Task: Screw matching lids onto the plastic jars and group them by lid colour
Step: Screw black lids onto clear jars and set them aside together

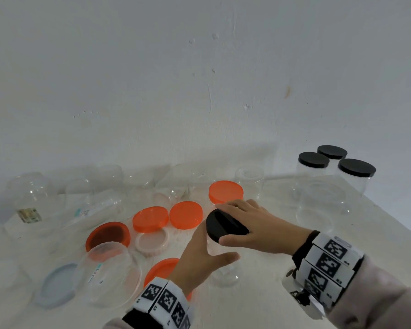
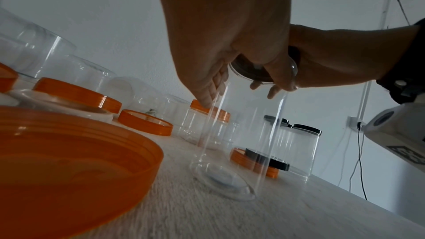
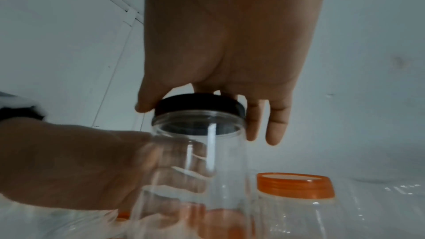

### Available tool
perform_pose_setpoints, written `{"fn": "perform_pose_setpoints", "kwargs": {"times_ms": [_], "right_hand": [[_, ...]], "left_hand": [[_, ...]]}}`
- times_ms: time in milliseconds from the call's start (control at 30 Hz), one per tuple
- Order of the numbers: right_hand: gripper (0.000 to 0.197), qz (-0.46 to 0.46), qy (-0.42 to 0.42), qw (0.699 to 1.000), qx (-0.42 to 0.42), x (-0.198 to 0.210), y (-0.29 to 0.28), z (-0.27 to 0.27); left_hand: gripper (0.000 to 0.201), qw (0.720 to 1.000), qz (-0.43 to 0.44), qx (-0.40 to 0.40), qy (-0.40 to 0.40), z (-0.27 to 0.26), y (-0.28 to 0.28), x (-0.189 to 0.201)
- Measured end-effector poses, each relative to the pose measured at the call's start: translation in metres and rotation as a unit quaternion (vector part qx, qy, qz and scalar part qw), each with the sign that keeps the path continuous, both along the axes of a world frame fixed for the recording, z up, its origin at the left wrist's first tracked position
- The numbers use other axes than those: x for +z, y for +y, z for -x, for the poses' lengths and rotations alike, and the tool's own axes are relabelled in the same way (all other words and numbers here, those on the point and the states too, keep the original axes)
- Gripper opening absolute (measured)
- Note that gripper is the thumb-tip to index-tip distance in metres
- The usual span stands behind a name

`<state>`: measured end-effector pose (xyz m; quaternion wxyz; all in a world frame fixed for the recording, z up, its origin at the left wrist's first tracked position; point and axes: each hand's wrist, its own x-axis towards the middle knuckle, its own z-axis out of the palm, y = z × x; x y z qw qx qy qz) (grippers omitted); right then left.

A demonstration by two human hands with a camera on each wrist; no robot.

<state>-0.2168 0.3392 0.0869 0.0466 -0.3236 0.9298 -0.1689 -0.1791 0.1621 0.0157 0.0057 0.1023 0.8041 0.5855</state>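
Note:
A tall clear plastic jar (image 1: 223,271) stands upright on the white table in front of me. My left hand (image 1: 214,248) grips its side, thumb towards me and fingers round the far side. A black lid (image 1: 223,226) sits on the jar's mouth, slightly tilted in the head view. My right hand (image 1: 223,223) grips the lid from above, thumb on the near rim and fingers over the far rim. The right wrist view shows the black lid (image 3: 197,104) on the jar (image 3: 195,170), with the left hand (image 3: 80,161) wrapped round the body. The jar (image 2: 241,134) also shows in the left wrist view.
Three black-lidded jars (image 1: 335,167) stand grouped at the back right, near the table's slanting right edge. Loose orange lids (image 1: 186,214) lie at centre, behind them an orange-lidded jar (image 1: 226,192). Open clear jars (image 1: 33,198) crowd the left and back. A grey-blue lid (image 1: 57,283) lies front left.

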Motion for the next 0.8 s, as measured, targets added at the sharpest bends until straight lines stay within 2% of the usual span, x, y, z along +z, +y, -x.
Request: {"fn": "perform_pose_setpoints", "kwargs": {"times_ms": [67,200,433,533,633,800], "right_hand": [[0.071,0.011,-0.002,0.999,-0.032,0.002,0.019,0.008],[0.07,0.002,0.023,0.987,-0.16,0.004,0.075,0.033],[0.074,-0.007,0.037,0.924,-0.381,-0.012,0.159,0.067],[0.079,0.001,0.006,0.907,-0.422,-0.02,0.173,0.076],[0.084,0.014,-0.027,0.896,-0.443,-0.026,0.175,0.082],[0.089,0.025,-0.05,0.892,-0.449,-0.036,0.174,0.09]], "left_hand": [[0.079,1.0,-0.004,-0.001,-0.006,0.0,0.0,0.0],[0.081,1.0,0.002,-0.002,-0.015,-0.001,-0.001,0.0],[0.089,0.999,0.024,0.013,-0.02,0.004,0.001,0.006],[0.096,0.999,0.04,-0.003,-0.002,0.012,0.004,0.011],[0.097,1.0,0.019,-0.023,0.007,0.023,0.016,0.026],[0.103,0.998,-0.018,-0.024,0.048,0.062,0.053,0.056]]}}
